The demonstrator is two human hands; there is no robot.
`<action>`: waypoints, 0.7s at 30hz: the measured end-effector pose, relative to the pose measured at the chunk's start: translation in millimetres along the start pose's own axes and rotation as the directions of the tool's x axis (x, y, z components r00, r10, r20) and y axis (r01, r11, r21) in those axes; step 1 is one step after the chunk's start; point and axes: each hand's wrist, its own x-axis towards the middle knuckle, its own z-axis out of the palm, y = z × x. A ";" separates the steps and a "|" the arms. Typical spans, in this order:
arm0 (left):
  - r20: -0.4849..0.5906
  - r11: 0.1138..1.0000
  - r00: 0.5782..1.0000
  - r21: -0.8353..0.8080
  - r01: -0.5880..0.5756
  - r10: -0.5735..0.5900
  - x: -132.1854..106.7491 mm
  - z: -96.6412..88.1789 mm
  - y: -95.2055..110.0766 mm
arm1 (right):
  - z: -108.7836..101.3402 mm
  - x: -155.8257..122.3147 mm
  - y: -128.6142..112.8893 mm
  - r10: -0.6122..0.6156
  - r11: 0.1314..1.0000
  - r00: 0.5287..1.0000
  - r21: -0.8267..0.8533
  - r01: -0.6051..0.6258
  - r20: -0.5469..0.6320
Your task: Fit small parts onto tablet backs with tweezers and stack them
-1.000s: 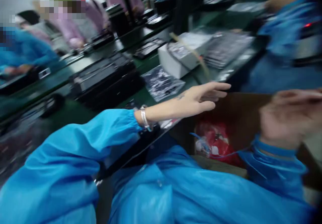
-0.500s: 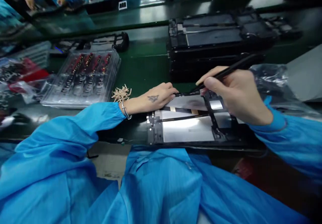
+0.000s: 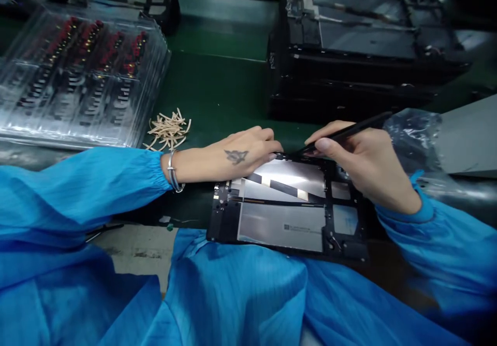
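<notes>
An opened tablet-like device (image 3: 287, 216) with a black frame and silver metal panels lies at the near edge of the green bench. My left hand (image 3: 233, 157) rests on its top left corner, fingers curled down and pressed against the frame's upper edge. My right hand (image 3: 361, 162) is closed in a pen grip on a thin black tool (image 3: 349, 128). The tool's tip touches the device's upper edge, right beside my left fingertips. Blue sleeves cover both forearms.
A clear plastic tray (image 3: 81, 71) of small red and black parts sits at the left. A small heap of tan strips (image 3: 169, 128) lies beside it. A stack of black device frames (image 3: 361, 51) stands behind. Crinkled clear plastic (image 3: 415, 133) and a grey box (image 3: 469, 139) lie at the right.
One second ago my hands were stretched out to the right over a box. Since then the view swung back to the bench; both hands settled on the device, the right one holding the tool.
</notes>
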 end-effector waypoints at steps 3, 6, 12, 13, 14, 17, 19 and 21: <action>0.004 1.000 1.000 -0.006 0.002 -0.002 -0.9 -1.7 1.6 | 0.5 -0.2 0.3 -0.029 0.999 1.000 -0.029 0.029 -0.002; -0.002 1.000 1.000 -0.003 -0.003 0.003 -1.1 -1.3 1.0 | 0.8 -0.1 -0.9 -0.037 0.998 0.999 -0.057 0.037 0.007; -0.032 0.999 0.998 0.002 -0.045 0.045 -0.5 5.0 -5.0 | 0.2 1.2 -5.4 -0.012 0.997 0.999 -0.081 0.015 0.035; -0.041 0.998 0.998 0.003 -0.055 0.055 -0.8 5.9 -6.0 | 0.1 1.2 -5.6 -0.002 0.997 0.999 -0.079 0.005 0.038; -0.051 0.998 0.997 0.003 -0.064 0.064 -1.3 6.6 -6.8 | 0.1 1.1 -5.7 0.006 0.998 0.999 -0.068 -0.004 0.037; -0.067 0.997 0.995 0.001 -0.074 0.074 -2.8 7.0 -7.5 | -0.1 0.2 -5.2 0.033 0.999 0.999 -0.009 -0.033 0.021; -0.059 0.998 0.996 -0.001 -0.062 0.062 -3.2 6.7 -7.3 | -0.4 -0.5 -4.9 0.034 0.999 0.999 0.008 -0.034 0.007; -0.059 0.998 0.997 0.000 -0.058 0.058 -2.9 6.9 -7.5 | -0.5 -1.1 -5.2 0.021 1.000 1.000 -0.018 -0.021 0.006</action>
